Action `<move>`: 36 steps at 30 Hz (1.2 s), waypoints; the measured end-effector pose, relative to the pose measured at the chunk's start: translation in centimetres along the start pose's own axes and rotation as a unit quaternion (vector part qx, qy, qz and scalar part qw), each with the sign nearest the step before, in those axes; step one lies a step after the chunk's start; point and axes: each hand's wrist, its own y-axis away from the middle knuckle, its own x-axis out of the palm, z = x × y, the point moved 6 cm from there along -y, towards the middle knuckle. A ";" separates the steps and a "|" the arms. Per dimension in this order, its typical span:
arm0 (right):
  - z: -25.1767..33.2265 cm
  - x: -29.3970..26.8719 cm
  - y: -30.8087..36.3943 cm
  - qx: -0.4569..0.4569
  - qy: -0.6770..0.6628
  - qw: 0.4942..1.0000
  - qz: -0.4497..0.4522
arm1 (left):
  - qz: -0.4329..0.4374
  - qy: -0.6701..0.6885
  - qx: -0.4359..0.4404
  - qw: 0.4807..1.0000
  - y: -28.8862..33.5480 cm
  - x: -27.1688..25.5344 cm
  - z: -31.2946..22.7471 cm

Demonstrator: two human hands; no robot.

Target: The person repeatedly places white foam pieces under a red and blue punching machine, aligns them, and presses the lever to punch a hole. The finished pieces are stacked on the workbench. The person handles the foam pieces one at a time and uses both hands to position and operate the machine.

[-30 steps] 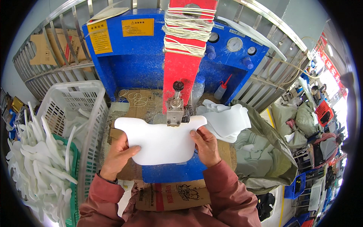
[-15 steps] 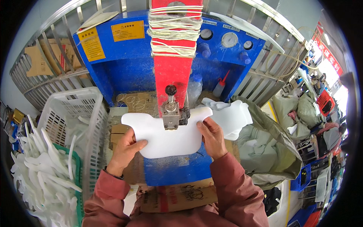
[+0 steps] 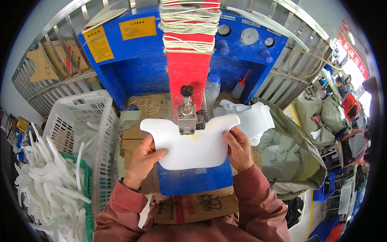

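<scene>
A flat white foam piece (image 3: pixel 193 143) with a rounded lower edge lies on the blue press table (image 3: pixel 189 181). My left hand (image 3: pixel 143 158) grips its left side, thumb on top. Its right side is held by my right hand (image 3: pixel 239 147). The metal press head (image 3: pixel 186 117) under the red column (image 3: pixel 188 68) sits on the top middle notch of the piece. Both sleeves are reddish pink.
A white plastic basket (image 3: pixel 76 129) stands at the left, with a pile of white foam strips (image 3: pixel 44 181) beside it. More white foam pieces (image 3: pixel 254 117) lie at the right next to a grey-green sack (image 3: pixel 298 149). A cardboard flap (image 3: pixel 193 207) hangs near my chest.
The foam piece has shifted slightly toward the press head, and both hands have moved with it. My view has tilted down a little.
</scene>
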 end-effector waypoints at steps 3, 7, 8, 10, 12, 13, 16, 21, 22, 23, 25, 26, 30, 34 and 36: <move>-0.1 -0.9 0.6 0.010 -0.003 1.000 -0.018 | 0.007 -0.004 -0.004 1.000 0.0 0.6 0.0; -0.4 -1.5 0.9 0.012 -0.007 1.000 -0.025 | 0.010 -0.025 -0.025 0.999 0.3 1.0 0.3; -0.4 -1.6 1.0 0.011 -0.010 1.000 -0.027 | 0.009 -0.032 -0.031 0.999 0.3 1.0 0.5; -0.3 -1.7 1.2 0.007 -0.014 0.999 -0.028 | 0.013 -0.018 -0.023 0.999 0.3 1.3 0.6; 0.0 -1.8 1.4 0.002 -0.024 0.999 -0.023 | 0.013 -0.011 -0.022 1.000 0.2 1.6 0.8; 0.1 -2.0 1.5 0.002 -0.011 1.000 -0.028 | 0.012 -0.011 -0.025 1.000 0.2 1.8 1.0; 0.5 -2.4 2.1 0.004 -0.005 1.000 -0.031 | 0.014 -0.008 -0.036 0.999 0.3 2.3 1.5; 1.0 -3.0 3.1 0.001 -0.007 0.999 -0.041 | 0.031 0.015 -0.041 0.999 0.3 3.3 2.0; 1.1 -3.2 3.3 0.004 -0.003 0.999 -0.046 | 0.037 0.019 -0.035 0.999 0.3 3.6 2.1; 1.1 -3.5 3.5 0.006 0.000 0.999 -0.052 | 0.044 0.023 -0.025 0.998 0.3 3.8 2.1; 1.1 -3.9 3.8 0.006 -0.002 0.998 -0.059 | 0.048 0.025 -0.035 0.998 0.4 4.2 2.5; 1.1 -4.1 4.0 0.004 -0.007 0.998 -0.062 | 0.051 0.027 -0.034 0.998 0.4 4.4 2.6; 1.1 -5.1 4.4 -0.006 -0.015 0.997 -0.073 | 0.066 0.027 -0.047 0.996 0.2 5.2 3.2; 1.2 -6.1 5.2 -0.004 -0.005 0.996 -0.085 | 0.084 0.029 -0.048 0.995 0.1 6.2 3.7; 1.4 -6.6 5.6 -0.005 -0.004 0.996 -0.089 | 0.090 0.035 -0.048 0.994 0.0 6.7 3.8</move>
